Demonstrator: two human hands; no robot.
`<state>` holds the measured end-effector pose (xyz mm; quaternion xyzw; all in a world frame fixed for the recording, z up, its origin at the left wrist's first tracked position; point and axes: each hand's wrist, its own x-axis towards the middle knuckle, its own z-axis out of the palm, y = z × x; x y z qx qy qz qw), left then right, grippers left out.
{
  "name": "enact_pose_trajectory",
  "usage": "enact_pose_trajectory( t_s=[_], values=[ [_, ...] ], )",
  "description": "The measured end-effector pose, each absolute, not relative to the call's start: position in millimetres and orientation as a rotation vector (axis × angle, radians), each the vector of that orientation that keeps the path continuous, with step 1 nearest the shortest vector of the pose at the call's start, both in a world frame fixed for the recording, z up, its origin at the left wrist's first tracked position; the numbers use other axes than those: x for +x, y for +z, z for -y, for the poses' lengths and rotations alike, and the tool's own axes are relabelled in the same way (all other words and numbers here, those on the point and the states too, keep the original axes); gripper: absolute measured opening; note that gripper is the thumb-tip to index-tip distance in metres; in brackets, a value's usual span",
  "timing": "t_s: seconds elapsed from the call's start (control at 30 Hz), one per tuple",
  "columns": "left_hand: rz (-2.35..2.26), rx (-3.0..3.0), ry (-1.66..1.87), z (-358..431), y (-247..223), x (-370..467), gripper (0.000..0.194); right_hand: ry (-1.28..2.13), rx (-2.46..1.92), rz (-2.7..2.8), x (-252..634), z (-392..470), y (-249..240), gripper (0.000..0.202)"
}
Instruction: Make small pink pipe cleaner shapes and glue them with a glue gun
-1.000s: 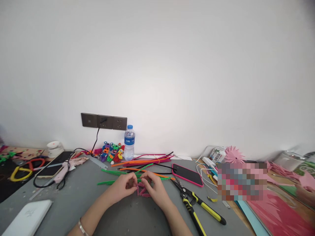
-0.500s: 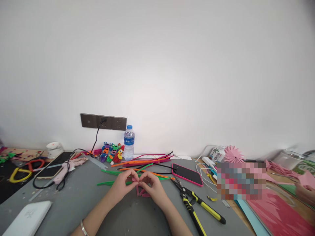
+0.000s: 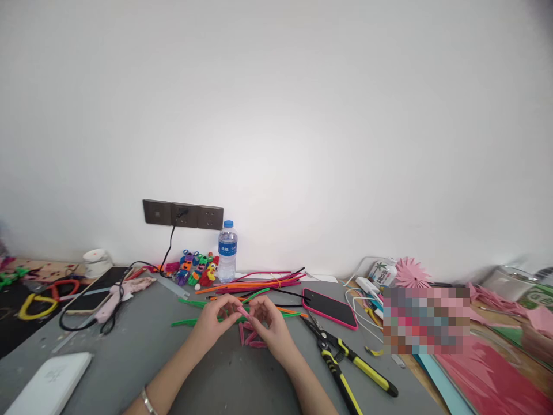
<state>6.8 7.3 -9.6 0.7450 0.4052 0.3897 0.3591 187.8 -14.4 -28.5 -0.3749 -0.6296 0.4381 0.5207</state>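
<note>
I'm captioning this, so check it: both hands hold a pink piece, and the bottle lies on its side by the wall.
The bottle is not on its side: the head view shows it upright by the wall. The left hand and right hand hold a pink piece.

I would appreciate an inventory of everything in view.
Held strip: one, pink, centre
Short pieces: several, pink, just below
Stems: many, mixed colours, behind strip
Pliers: one, black and yellow, right
Phones: two, black screens, left and right
Bottle: one, clear, by wall
Figures: three, multicoloured, beside bottle
Socket panel: one, dark, wall
Flat box: one, white, near left
Paper fan: one, pink, right
Corded tool: one, pink, left
Sheet: one, red, right
Handle loops: two, red, yellow, left
Other person's hand: one, far right
Left hand: one, centre
Right hand: one, centre
</note>
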Motion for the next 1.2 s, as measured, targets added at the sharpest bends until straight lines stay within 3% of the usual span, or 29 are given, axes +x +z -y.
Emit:
enact_pose_trajectory(
  t_s=[0.27, 0.9, 1.2],
  values=[
    [-1.023, 1.915, 1.049, -9.9, -11.9, 6.2, 0.014, 1.029, -0.815, 1.477, 190.6, 11.0, -35.6, 0.054],
    [-0.924, 1.95, 1.142, -5.9, -13.6, 7.3, 0.008, 1.104, -0.78, 1.397, 193.6, 11.6, -40.7, 0.054],
    [-0.936, 1.91, 1.186, -0.1, -12.9, 11.5, 0.002, 1.1, -0.835, 1.399, 199.6, 8.2, -47.3, 0.064]
  ],
)
